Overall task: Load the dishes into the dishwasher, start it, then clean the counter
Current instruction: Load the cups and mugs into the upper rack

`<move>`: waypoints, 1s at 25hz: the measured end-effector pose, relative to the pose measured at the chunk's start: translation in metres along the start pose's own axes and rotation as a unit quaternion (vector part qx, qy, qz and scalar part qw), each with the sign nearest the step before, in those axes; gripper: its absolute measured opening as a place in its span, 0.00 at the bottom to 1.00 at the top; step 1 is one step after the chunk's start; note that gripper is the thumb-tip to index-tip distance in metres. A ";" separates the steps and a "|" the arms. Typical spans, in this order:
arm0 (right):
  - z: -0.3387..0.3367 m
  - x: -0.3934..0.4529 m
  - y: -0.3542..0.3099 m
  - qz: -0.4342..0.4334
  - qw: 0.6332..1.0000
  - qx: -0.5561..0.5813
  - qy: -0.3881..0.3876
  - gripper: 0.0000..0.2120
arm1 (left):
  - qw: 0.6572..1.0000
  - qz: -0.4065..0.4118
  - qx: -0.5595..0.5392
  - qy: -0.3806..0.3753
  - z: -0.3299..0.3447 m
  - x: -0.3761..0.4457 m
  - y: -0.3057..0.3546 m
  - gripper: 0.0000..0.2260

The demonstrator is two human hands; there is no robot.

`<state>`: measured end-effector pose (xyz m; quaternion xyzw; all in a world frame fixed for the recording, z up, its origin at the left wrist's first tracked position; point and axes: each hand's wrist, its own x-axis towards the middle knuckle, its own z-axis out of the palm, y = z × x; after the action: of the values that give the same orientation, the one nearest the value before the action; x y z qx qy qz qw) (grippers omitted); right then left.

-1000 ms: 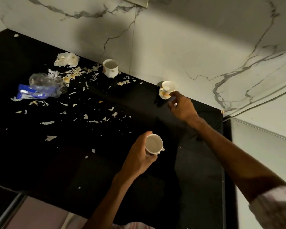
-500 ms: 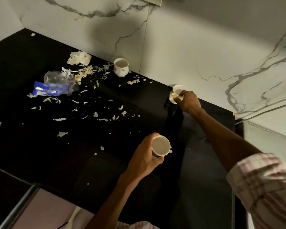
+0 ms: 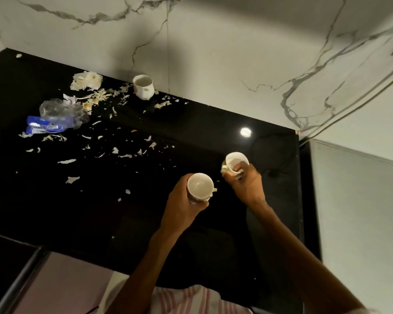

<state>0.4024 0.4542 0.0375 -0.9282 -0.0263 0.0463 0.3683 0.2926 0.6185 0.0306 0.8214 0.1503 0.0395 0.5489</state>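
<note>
My left hand (image 3: 182, 206) grips an empty white cup (image 3: 199, 186) by its side, held above the black counter (image 3: 191, 132). My right hand (image 3: 247, 185) holds a second white cup (image 3: 234, 160) with a yellowish smear on its outside, fingers hooked over the rim. Both cups hang close together over the counter's right half. A third white cup (image 3: 143, 86) stands upright at the back against the marble wall.
Shredded vegetable scraps (image 3: 93, 96) litter the counter's left and middle. A crumpled clear bag on a blue packet (image 3: 48, 125) lies at the left. A grey panel (image 3: 359, 211) borders the counter on the right. The marble wall (image 3: 213, 53) rises behind.
My right hand has lifted the smeared cup from the back wall and drawn it toward me, beside the left hand's cup. The left hand has stayed roughly in place.
</note>
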 end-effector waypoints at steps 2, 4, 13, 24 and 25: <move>-0.008 -0.031 0.007 0.026 0.998 0.057 -0.011 0.18 | 1.000 -0.018 -0.008 0.014 0.004 -0.008 0.003 0.32; -0.025 -0.064 0.008 0.059 0.986 0.153 -0.016 0.21 | 0.999 -0.043 -0.024 0.023 0.008 -0.021 0.008 0.32; -0.101 -0.189 0.029 0.157 0.894 0.419 -0.026 0.28 | 0.983 -0.063 -0.170 0.025 0.027 -0.099 0.049 0.27; -0.128 -0.231 0.060 0.199 0.781 0.587 -0.072 0.30 | 0.958 -0.075 -0.275 0.014 0.058 -0.187 0.071 0.29; -0.130 -0.236 0.061 0.205 0.782 0.585 -0.071 0.34 | 0.956 -0.080 -0.282 0.013 0.060 -0.192 0.071 0.27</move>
<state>0.1822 0.3015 0.1056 -0.5124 0.1706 0.1926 0.8193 0.1379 0.4847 0.0910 0.6179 0.2053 0.0464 0.7576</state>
